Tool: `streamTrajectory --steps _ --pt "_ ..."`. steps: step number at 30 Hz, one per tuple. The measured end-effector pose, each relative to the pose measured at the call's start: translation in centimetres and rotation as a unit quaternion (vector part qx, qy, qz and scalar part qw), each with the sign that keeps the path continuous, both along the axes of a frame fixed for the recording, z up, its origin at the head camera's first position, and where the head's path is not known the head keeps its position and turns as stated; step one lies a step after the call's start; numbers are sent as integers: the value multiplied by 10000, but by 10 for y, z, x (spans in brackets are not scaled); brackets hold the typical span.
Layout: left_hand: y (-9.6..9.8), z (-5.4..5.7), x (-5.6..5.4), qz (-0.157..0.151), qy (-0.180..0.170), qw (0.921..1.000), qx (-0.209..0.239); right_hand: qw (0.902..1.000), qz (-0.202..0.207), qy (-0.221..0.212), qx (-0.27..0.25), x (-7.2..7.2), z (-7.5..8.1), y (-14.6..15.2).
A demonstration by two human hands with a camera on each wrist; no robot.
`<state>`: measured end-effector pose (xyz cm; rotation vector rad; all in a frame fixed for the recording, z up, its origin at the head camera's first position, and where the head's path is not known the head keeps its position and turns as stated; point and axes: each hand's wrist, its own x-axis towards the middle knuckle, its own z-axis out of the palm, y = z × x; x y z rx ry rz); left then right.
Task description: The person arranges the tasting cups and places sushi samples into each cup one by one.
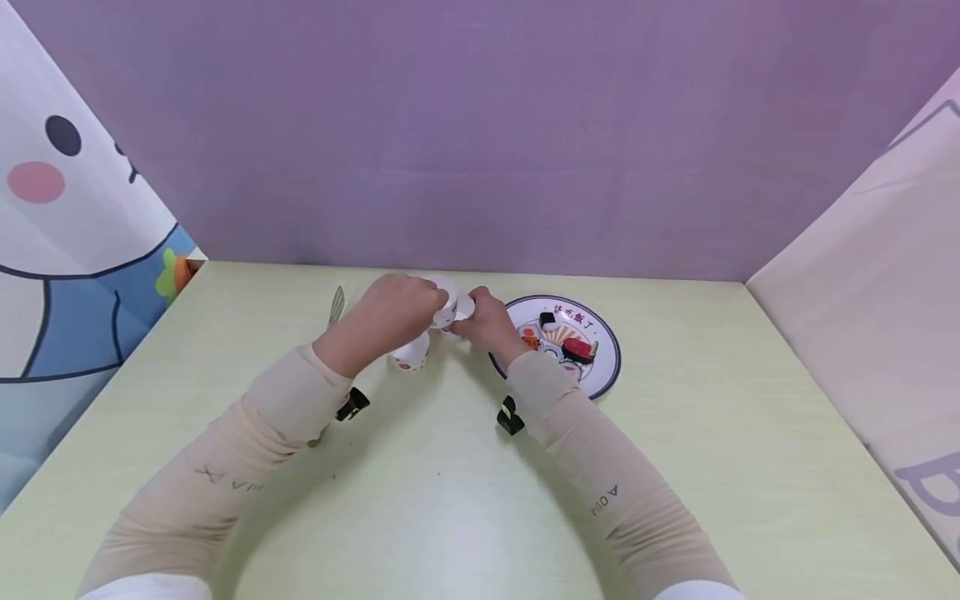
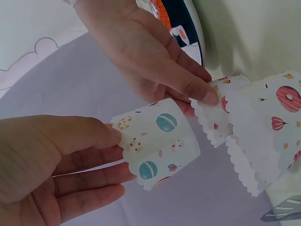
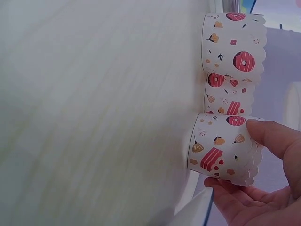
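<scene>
My left hand (image 1: pixel 392 312) pinches a white paper baking cup (image 2: pixel 157 146) printed with blue macarons, its scalloped rim toward the fingers. The cup is held up off the table. Close beside it, my right hand (image 1: pixel 491 325) grips another paper baking cup (image 3: pixel 221 148) with red cake and doughnut prints, thumb on one side and fingers on the other, near its scalloped rim. In the right wrist view, a second red-printed cup (image 3: pixel 228 94) and a third red-printed cup (image 3: pixel 233 44) stand on the table in a row with it. The hands partly hide these in the head view.
A round plate (image 1: pixel 613 367) with a dark blue rim carries toy sushi pieces (image 1: pixel 577 350), right of my right hand. A metal utensil (image 1: pixel 337 305) lies left of my left hand, mostly covered by the arm. Behind the table (image 1: pixel 435 517) rises a purple wall (image 1: pixel 480 142).
</scene>
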<state>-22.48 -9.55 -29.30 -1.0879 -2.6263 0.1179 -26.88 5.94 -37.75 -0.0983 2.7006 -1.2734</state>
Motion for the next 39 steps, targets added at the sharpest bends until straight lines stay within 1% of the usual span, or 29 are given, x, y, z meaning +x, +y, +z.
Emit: streamTrajectory --steps 4,9,11,18,20,23,27,30,32,37,39 --pt "0 3 10 19 -81 9999 -89 10000 13 41 -63 0 0 1" --pt "0 3 19 -35 -115 9998 -130 10000 52 -25 -1 -1 2 2" --pt "0 2 21 -108 -56 9998 -132 10000 38 -49 15 -1 2 2" --pt "-5 -2 26 -398 -30 9992 -26 10000 33 -8 47 -2 0 1" --pt "-5 -4 27 -489 34 9988 5 10000 39 22 59 -2 0 1" --pt "-4 -7 30 -620 171 9979 46 9999 60 80 138 -3 0 2" --pt "0 -12 34 -695 236 9973 -31 9997 57 89 200 -3 1 4" --pt "4 -17 35 -785 216 9965 -175 9998 27 31 179 -3 2 4" --pt "7 -20 35 -824 117 9961 -292 9999 5 -21 138 -2 2 4" --pt "9 -27 32 -868 -114 9946 -549 9999 24 -99 31 -1 3 2" --pt "9 -30 31 -938 -100 9935 -630 9999 19 -139 -53 -1 2 2"
